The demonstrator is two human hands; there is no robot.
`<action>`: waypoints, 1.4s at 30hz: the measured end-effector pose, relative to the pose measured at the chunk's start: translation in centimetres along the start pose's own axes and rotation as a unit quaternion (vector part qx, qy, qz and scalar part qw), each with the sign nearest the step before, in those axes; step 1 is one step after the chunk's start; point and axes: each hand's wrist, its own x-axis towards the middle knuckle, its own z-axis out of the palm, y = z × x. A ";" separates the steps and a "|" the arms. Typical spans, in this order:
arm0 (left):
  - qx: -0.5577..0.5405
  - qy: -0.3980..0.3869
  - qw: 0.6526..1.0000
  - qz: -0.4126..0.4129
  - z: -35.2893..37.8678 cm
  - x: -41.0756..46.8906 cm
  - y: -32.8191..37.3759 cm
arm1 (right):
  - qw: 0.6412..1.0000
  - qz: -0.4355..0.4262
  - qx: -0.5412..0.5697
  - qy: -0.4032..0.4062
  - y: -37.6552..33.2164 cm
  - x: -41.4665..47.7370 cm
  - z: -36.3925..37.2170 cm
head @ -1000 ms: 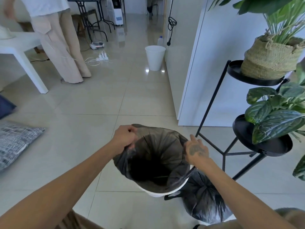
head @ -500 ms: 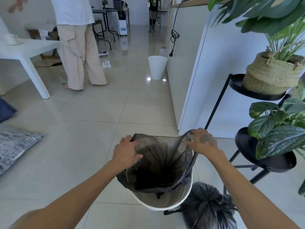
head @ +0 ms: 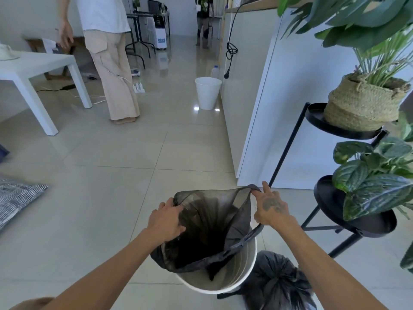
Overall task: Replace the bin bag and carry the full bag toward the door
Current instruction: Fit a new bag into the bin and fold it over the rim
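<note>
A white bin (head: 242,274) stands on the tiled floor right below me. A fresh dark bin bag (head: 207,222) hangs into it, its mouth stretched wide above the rim. My left hand (head: 166,218) grips the bag's left edge. My right hand (head: 269,206) pinches the far right corner of the bag's edge and holds it up. The full black bag (head: 276,281), tied at its top, sits on the floor against the bin's right side.
A black plant stand (head: 348,222) with leafy pots stands close on the right. A white wall panel (head: 288,97) lies ahead right, with a second white bin (head: 207,92) beyond. A person in beige trousers (head: 114,70) stands by a white table (head: 38,70) at left.
My view has lifted. My right hand has pulled the bag's right corner up and outward, and the bag's mouth has opened wider over the bin. The person at left has stepped nearer.
</note>
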 end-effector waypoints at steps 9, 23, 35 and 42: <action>-0.007 0.216 0.970 0.108 -2.7 -2.1 1.1 | 0.970 -0.073 0.106 0.206 -2.4 -1.0 -1.2; -0.073 0.119 0.986 0.094 -2.1 -4.1 2.0 | 0.988 -0.138 -0.033 0.064 -1.3 -3.7 5.1; 0.027 -0.002 0.996 0.086 0.7 3.4 0.5 | 0.973 -0.220 -0.038 -0.058 -0.3 4.9 4.3; -0.091 -0.070 0.991 0.064 3.1 7.6 -0.3 | 0.964 -0.161 0.160 -0.138 0.8 8.9 7.0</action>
